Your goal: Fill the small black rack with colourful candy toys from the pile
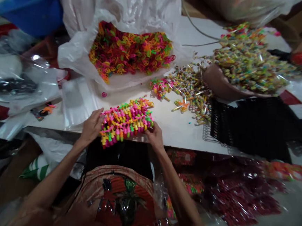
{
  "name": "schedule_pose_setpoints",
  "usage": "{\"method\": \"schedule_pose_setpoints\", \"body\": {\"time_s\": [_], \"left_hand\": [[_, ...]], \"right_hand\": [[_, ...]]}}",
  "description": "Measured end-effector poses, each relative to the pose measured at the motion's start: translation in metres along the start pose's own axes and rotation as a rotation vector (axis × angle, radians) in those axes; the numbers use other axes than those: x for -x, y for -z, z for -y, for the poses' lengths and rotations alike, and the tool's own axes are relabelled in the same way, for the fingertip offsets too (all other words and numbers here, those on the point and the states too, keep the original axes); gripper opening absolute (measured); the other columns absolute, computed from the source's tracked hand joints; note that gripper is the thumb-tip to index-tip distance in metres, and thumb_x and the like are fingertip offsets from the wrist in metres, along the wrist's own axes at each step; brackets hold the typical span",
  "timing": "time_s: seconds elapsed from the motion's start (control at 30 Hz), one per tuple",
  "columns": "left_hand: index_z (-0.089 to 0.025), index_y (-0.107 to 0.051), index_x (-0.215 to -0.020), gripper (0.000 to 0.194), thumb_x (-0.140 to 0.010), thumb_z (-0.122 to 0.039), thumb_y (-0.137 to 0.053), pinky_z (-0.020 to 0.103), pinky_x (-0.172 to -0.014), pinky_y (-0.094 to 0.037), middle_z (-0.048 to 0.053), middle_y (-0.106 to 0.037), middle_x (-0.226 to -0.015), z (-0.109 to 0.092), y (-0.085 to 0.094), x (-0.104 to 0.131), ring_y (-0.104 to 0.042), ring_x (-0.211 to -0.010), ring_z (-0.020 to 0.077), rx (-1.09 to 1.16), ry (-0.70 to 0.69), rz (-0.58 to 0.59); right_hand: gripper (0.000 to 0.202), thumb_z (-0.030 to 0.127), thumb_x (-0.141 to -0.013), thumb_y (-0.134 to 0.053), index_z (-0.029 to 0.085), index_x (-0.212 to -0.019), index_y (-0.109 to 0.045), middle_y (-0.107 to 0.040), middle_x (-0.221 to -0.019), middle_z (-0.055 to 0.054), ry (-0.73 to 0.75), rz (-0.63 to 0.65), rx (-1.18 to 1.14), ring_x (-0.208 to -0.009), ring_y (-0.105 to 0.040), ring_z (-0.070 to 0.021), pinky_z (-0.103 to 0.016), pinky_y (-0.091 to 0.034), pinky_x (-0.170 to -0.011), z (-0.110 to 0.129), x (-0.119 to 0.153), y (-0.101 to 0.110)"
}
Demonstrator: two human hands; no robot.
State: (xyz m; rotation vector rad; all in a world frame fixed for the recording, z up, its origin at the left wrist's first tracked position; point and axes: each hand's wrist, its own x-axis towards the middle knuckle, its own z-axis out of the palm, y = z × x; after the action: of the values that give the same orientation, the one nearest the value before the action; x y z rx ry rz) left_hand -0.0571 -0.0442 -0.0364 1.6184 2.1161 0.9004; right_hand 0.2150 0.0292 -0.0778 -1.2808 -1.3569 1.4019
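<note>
A panel of small colourful plastic toys (125, 123), set in dense rows of pink, yellow, orange and green, is held at the front edge of the white table. My left hand (91, 126) closes on its left end. At the right end, my right hand (155, 136) grips the lower corner between thumb and fingers. What backs the rows is hidden under the toys. Behind the panel, a white plastic sack (74, 56) lies open, with loose bright plastic pieces (135, 52) inside. Clear plastic bags (78, 100) lie flat beside my left hand.
On the right, a pinkish bowl (218, 83) overflows with small wrapped pieces (251, 61), and more spill beside it. Black grid panels (252, 124) are stacked in front. A blue basin (31, 9) stands at far left. Filled dark red packets (238, 193) lie below the table.
</note>
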Motion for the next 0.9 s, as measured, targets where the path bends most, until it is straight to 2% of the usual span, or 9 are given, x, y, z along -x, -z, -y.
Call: {"method": "schedule_pose_setpoints", "body": {"time_s": [0.1,0.2,0.27,0.37,0.47,0.53,0.67,0.77,0.9], "left_hand": [[-0.019,-0.058,-0.131,0.052,-0.093,-0.048,-0.038,0.041,-0.098,-0.050,0.012,-0.067,-0.122,-0.018,-0.005,0.032,-0.063,-0.113,0.0260,-0.019,0.008,0.089],[-0.025,-0.054,-0.135,0.047,-0.095,-0.043,-0.039,0.035,-0.092,-0.053,0.008,-0.068,-0.121,-0.028,-0.006,0.059,-0.066,-0.108,0.0216,0.058,-0.092,0.249],[-0.026,-0.054,-0.135,0.045,-0.096,-0.040,-0.038,0.033,-0.094,-0.052,0.008,-0.067,-0.125,-0.026,-0.003,0.061,-0.064,-0.111,0.0196,0.103,-0.172,0.272],[-0.022,-0.059,-0.128,0.040,-0.094,-0.037,-0.042,0.039,-0.102,-0.048,0.011,-0.064,-0.129,-0.002,0.015,0.030,-0.059,-0.121,0.0228,-0.034,-0.119,0.061],[-0.016,-0.060,-0.124,0.039,-0.091,-0.034,-0.048,0.047,-0.103,-0.045,0.018,-0.063,-0.128,0.037,0.044,-0.018,-0.056,-0.124,0.0314,-0.348,0.197,-0.170],[-0.010,-0.059,-0.122,0.046,-0.087,-0.039,-0.057,0.050,-0.098,-0.045,0.024,-0.060,-0.128,0.061,0.060,-0.043,-0.054,-0.124,0.0376,-0.473,0.389,-0.179],[-0.007,-0.062,-0.115,0.037,-0.089,-0.032,-0.052,0.045,-0.088,-0.047,0.025,-0.064,-0.117,0.087,0.067,-0.065,-0.061,-0.112,0.0375,-0.481,0.488,-0.135],[-0.010,-0.063,-0.107,0.030,-0.092,-0.021,-0.040,0.042,-0.084,-0.046,0.023,-0.066,-0.110,0.086,0.071,-0.069,-0.064,-0.106,0.0343,-0.455,0.467,-0.180],[-0.015,-0.061,-0.102,0.028,-0.096,-0.026,-0.036,0.038,-0.087,-0.044,0.017,-0.064,-0.115,0.078,0.100,-0.082,-0.061,-0.109,0.0282,-0.405,0.381,-0.325]], "right_hand": [[0.043,0.027,-0.058,-0.062,0.017,-0.100,-0.064,-0.072,-0.099,-0.006,0.027,-0.099,-0.037,-0.088,-0.065,-0.0200,-0.035,-0.055,-0.081,0.003,-0.028,-0.007],[0.043,0.030,-0.055,-0.064,0.016,-0.095,-0.066,-0.073,-0.090,-0.006,-0.022,-0.093,-0.047,-0.079,-0.066,-0.0197,-0.034,-0.055,-0.073,0.009,-0.059,-0.003],[0.042,0.033,-0.054,-0.066,0.016,-0.092,-0.066,-0.072,-0.082,-0.004,-0.039,-0.163,-0.033,-0.069,-0.065,-0.0182,-0.033,-0.055,-0.064,0.011,-0.069,0.005],[0.043,0.035,-0.049,-0.071,0.017,-0.088,-0.065,-0.067,-0.069,0.000,-0.031,-0.341,-0.058,-0.057,-0.064,-0.0166,-0.032,-0.054,-0.055,0.016,-0.071,0.024],[0.044,0.035,-0.049,-0.077,0.019,-0.089,-0.066,-0.065,-0.068,0.002,0.047,-0.381,-0.031,-0.056,-0.066,-0.0164,-0.031,-0.054,-0.053,0.033,-0.063,0.038],[0.043,0.037,-0.053,-0.077,0.020,-0.091,-0.067,-0.065,-0.071,0.001,0.115,-0.337,0.024,-0.056,-0.066,-0.0162,-0.031,-0.054,-0.052,0.051,-0.057,0.035],[0.038,0.038,-0.060,-0.075,0.020,-0.093,-0.068,-0.065,-0.074,0.001,0.206,-0.225,0.071,-0.057,-0.065,-0.0143,-0.032,-0.055,-0.056,0.092,-0.046,0.004],[0.037,0.038,-0.065,-0.072,0.019,-0.096,-0.069,-0.065,-0.077,0.000,0.257,-0.114,0.082,-0.060,-0.065,-0.0139,-0.032,-0.057,-0.060,0.115,-0.043,-0.030],[0.035,0.040,-0.070,-0.068,0.017,-0.097,-0.069,-0.065,-0.077,-0.001,0.285,0.110,0.130,-0.062,-0.065,-0.0137,-0.032,-0.057,-0.063,0.126,-0.046,-0.073]]}}
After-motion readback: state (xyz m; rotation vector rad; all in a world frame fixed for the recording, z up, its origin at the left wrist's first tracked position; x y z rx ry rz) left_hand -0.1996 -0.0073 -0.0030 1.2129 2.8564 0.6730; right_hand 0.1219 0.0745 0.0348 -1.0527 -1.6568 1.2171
